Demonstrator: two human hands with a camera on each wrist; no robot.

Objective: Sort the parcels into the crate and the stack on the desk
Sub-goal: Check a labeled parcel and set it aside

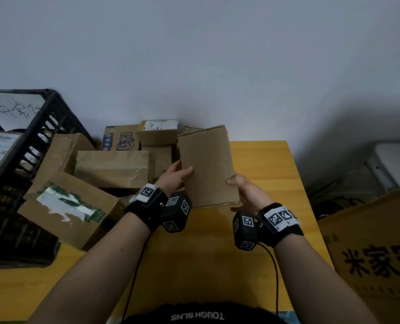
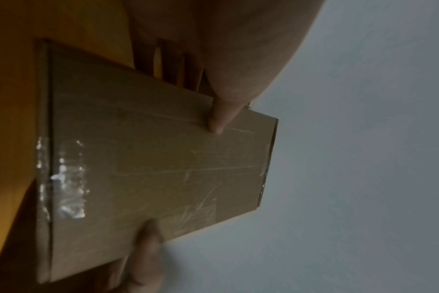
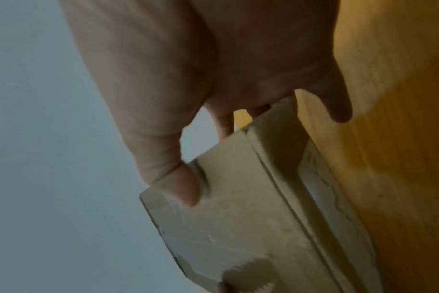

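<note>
Both hands hold a flat brown cardboard parcel (image 1: 207, 167) above the yellow desk (image 1: 264, 160), tilted up with its broad face toward me. My left hand (image 1: 175, 175) grips its left edge, thumb on the front face. My right hand (image 1: 245, 190) grips its lower right corner, thumb on top. The left wrist view shows the parcel (image 2: 158, 158) with clear tape on it and my left thumb (image 2: 219, 119) pressing its face. In the right wrist view my right thumb (image 3: 180, 188) pinches the parcel (image 3: 238, 218) corner. A black plastic crate (image 1: 18, 160) stands at the left with parcels inside.
A heap of several cardboard parcels (image 1: 110, 169) lies at the back left of the desk beside the crate. A large printed carton (image 1: 376, 249) stands off the desk's right edge. A grey wall rises behind the desk.
</note>
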